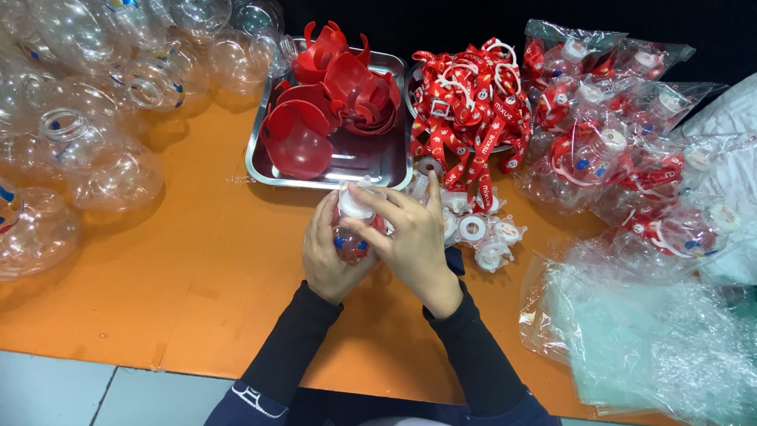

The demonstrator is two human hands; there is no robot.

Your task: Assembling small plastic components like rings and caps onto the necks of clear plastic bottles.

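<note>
My left hand (325,254) wraps around a small clear round bottle (350,239) with a red base and blue dots, held over the orange table (158,276). My right hand (410,237) has its fingers on the bottle's white cap (355,207), gripping it from above. Both hands are shut around the same bottle, just in front of a steel tray (386,170). Most of the bottle's body is hidden by my fingers.
The tray holds red plastic cup-holder shells (331,95). A bowl of red printed straps (469,106) stands beside it. Loose white caps (482,233) lie right of my hands. Empty clear bottles (87,118) pile up left; bagged finished bottles (623,150) and clear bags (654,339) lie right.
</note>
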